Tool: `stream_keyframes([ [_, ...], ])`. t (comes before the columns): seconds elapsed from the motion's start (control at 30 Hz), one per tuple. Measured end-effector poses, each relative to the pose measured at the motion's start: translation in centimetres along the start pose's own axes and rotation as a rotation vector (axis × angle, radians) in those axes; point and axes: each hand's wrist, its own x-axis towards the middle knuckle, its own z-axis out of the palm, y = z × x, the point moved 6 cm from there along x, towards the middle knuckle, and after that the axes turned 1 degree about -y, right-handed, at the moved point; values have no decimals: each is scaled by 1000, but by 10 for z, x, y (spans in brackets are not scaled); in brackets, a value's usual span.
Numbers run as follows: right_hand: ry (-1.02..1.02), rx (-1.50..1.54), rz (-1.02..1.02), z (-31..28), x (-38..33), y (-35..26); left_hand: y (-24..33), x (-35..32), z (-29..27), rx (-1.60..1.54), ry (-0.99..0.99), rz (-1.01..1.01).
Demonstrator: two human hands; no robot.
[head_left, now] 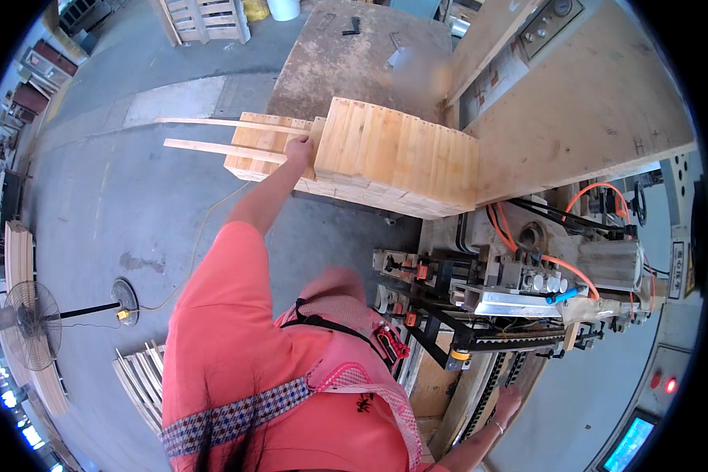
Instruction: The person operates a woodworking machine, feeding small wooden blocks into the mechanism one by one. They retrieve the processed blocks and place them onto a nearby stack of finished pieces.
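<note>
Pale wooden slats, stood on edge and packed side by side, form a tall block (397, 153) in front of me, with a lower block (252, 161) at its left. My left hand (299, 148) is closed on a wooden slat at the step between the two blocks. Two long thin strips, an upper one (204, 122) and a lower one (212, 147), jut left past the lower block; their right ends reach my hand and wrist. At the lower right, my right hand (508, 403) is beside the chain track (480, 405) of a machine; its fingers are too unclear to read.
The machine (527, 275), with orange hoses and metal clamps, stands close on my right. Behind the blocks is a worn brown table (315, 67). A floor fan (35, 322) and a pile of wooden strips (141, 377) are at left. A lit screen (633, 440) sits lower right.
</note>
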Motion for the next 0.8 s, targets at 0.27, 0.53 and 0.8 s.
stream_keyframes([
  [0.27, -65, 147, 109, 15, -25, -19, 12, -12, -5, -44, 111, 30],
  [0.53, -153, 132, 107, 19, -42, -31, 10, -12, 4, -80, 121, 34],
  [0.8, -261, -30, 208, 24, -59, -19, -84, 94, 69, -972, -603, 170],
])
